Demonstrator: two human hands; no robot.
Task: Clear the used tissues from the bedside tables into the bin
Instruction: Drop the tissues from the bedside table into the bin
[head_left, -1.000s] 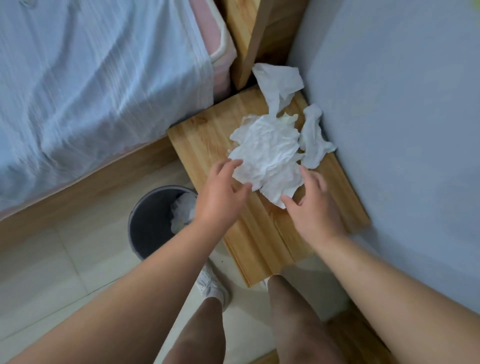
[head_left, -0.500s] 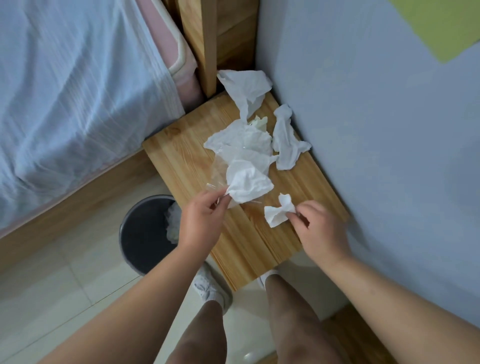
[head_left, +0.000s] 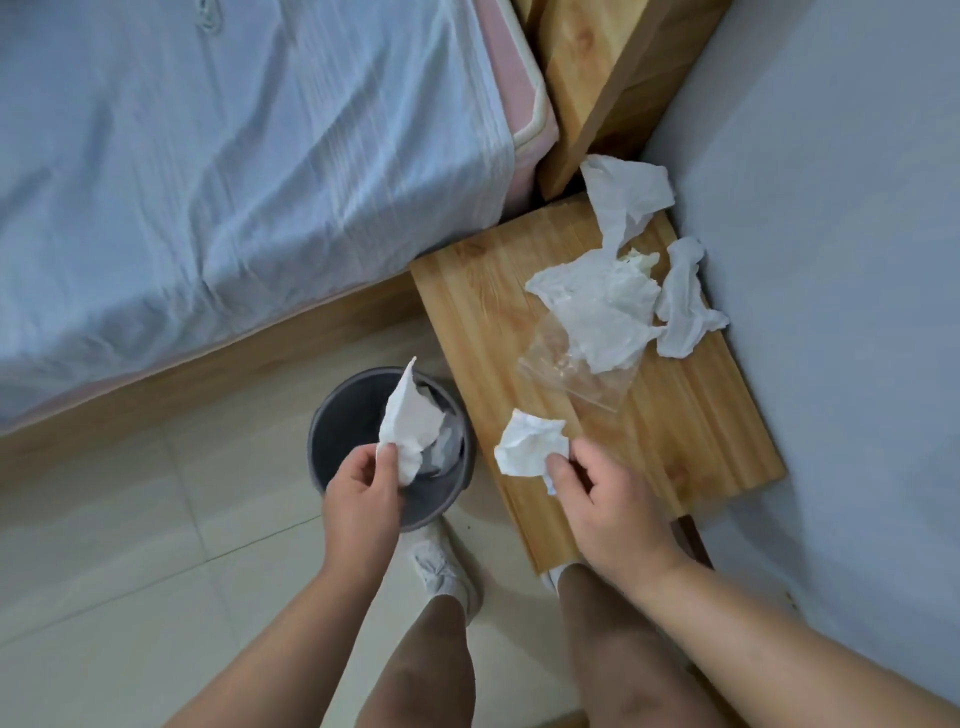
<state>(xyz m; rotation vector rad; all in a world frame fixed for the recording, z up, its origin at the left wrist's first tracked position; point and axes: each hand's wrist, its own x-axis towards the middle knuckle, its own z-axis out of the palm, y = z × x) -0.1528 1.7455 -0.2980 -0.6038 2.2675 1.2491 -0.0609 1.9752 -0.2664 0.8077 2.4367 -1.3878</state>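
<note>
Left hand (head_left: 358, 501), grip tight on tall tissue (head_left: 409, 421) over bin (head_left: 349, 410); right hand (head_left: 608, 506), grip tight on crumpled tissue (head_left: 530, 448).

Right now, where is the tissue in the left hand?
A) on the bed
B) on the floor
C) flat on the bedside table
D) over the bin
D: the left hand pinches the tissue above the open bin; the right hand grips a second tissue over the bedside table.
</note>
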